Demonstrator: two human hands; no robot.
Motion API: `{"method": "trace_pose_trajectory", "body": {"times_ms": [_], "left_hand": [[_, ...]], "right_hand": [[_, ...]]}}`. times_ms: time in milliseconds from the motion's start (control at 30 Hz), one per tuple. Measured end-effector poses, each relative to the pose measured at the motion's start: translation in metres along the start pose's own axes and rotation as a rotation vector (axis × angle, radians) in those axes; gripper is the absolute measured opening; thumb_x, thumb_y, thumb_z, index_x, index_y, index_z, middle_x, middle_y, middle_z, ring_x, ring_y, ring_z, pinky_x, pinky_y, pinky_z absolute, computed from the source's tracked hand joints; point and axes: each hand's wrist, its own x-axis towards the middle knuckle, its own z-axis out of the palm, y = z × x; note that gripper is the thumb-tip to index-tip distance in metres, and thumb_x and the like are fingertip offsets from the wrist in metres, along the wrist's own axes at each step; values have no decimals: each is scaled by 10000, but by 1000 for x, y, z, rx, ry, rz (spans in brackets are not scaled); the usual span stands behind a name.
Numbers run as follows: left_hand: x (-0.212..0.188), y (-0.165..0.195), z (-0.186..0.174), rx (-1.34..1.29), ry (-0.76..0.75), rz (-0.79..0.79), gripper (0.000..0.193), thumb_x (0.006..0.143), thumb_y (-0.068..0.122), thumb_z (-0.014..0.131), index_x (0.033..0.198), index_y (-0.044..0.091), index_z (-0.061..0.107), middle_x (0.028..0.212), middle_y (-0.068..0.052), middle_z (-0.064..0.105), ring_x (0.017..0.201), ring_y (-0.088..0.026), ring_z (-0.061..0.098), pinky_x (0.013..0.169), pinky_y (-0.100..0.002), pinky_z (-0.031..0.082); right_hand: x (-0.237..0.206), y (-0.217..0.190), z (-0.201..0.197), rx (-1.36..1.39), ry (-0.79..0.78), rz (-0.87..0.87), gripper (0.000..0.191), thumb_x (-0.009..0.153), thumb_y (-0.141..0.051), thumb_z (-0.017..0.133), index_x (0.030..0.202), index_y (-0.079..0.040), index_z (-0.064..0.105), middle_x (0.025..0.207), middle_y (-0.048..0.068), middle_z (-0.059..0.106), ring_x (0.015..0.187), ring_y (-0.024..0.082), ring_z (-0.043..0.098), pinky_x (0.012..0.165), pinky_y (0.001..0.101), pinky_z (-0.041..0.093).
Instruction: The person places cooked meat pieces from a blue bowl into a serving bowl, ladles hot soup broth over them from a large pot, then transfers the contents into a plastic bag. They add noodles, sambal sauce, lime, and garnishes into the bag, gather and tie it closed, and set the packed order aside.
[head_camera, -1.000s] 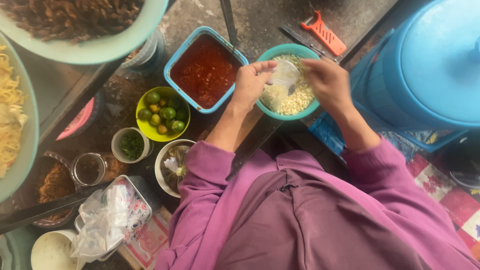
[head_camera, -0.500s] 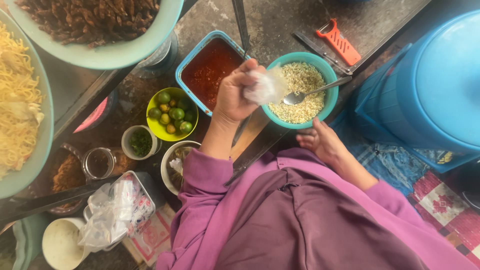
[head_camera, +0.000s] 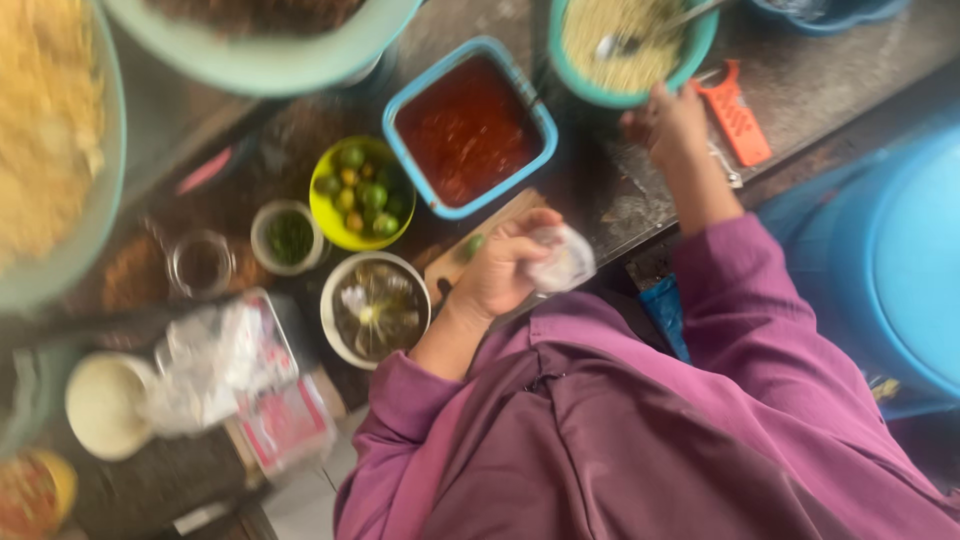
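Note:
My left hand (head_camera: 497, 272) is closed around a small clear plastic bag (head_camera: 566, 259) with pale filling, held over the near edge of the counter beside a wooden board (head_camera: 452, 262). My right hand (head_camera: 672, 127) reaches to the near rim of a teal bowl (head_camera: 699, 48) of chopped pale bits, where a metal spoon (head_camera: 622, 42) rests. Its fingers touch the rim; motion blur hides whether they grip it. A blue square tub of red sauce (head_camera: 400, 106) stands between my two hands.
A yellow-green bowl of small limes (head_camera: 329, 214), a steel bowl (head_camera: 329, 300), a cup of greens (head_camera: 288, 237) and a glass jar (head_camera: 200, 262) stand left. Orange tool (head_camera: 736, 116) lies by my right hand. Big noodle bowl (head_camera: 95, 235), plastic bags (head_camera: 225, 355), blue bin (head_camera: 890, 260).
My left hand has drawn the bag back from the teal bowl toward my body. My right hand has gone from the counter edge up to the bowl's rim. The camera shifted.

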Motion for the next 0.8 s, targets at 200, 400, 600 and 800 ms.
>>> {"method": "trace_pose_trajectory", "body": {"times_ms": [200, 400, 600, 800], "left_hand": [[8, -67, -20, 236, 172, 297, 388, 931, -21, 587, 1313, 32, 631, 1151, -47, 667, 909, -125, 615, 798, -260, 512], [21, -97, -24, 289, 144, 460, 365, 1011, 28, 625, 1376, 20, 625, 1204, -76, 703, 1080, -141, 669, 950, -302, 556], [1, -79, -16, 894, 294, 669, 385, 936, 72, 735, 1309, 26, 651, 1182, -81, 715, 1107, -162, 704, 1003, -303, 570], [-40, -51, -9, 782, 69, 623, 460, 975, -15, 670, 1415, 60, 559, 1323, -125, 678, 1221, -191, 676, 1117, -313, 552]], "right_hand": [[-78, 9, -16, -377, -303, -63, 371, 1153, -331, 639, 1265, 20, 594, 773, 66, 530, 636, 155, 514, 568, 322, 436], [-198, 43, -29, -196, -643, 199, 362, 1051, -107, 600, 1384, 35, 593, 1176, 119, 701, 1008, 220, 705, 891, 340, 563], [-232, 54, 8, -63, -585, -20, 428, 1038, 26, 637, 1458, 62, 562, 1334, 157, 666, 1207, 242, 681, 1089, 381, 528], [-259, 63, 21, -107, -449, -148, 310, 1036, 90, 643, 1346, 64, 641, 1214, 174, 690, 1072, 229, 699, 1008, 368, 582]]}}
